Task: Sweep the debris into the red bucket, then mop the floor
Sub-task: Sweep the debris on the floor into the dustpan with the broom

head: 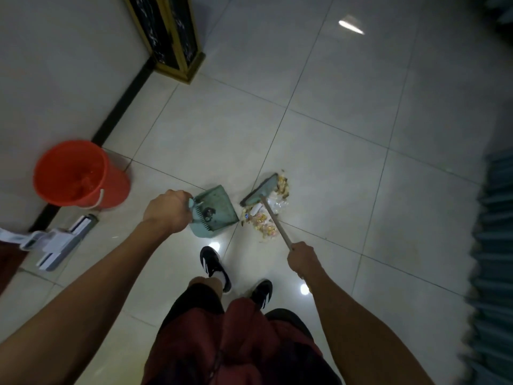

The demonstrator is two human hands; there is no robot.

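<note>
— Where was the debris (265,215)?
— On the tiled floor (347,129), in a loose heap of wrappers and scraps just right of the dustpan (219,209). The broom (261,190) head lay across the heap, with bits showing on both sides of it.

— And the hands?
— The left hand (168,212) was curled round the dustpan's handle end, the pan's mouth turned toward the heap. The right hand (302,258) gripped the broom's pale stick low down, fingers wrapped fully round it.

— The bucket?
— The red bucket (80,173) stood upright by the wall (55,65), left of the dustpan and apart from it, something red and unclear lying in its bottom.

— The mop?
— A white flat mop (61,243) lay on the floor below the bucket, near the black skirting.

— Anything else?
— Two black shoes (215,266) with white stripes stood behind the pan, and a dark cabinet (172,34) with a gold frame stood against the wall further off.
</note>
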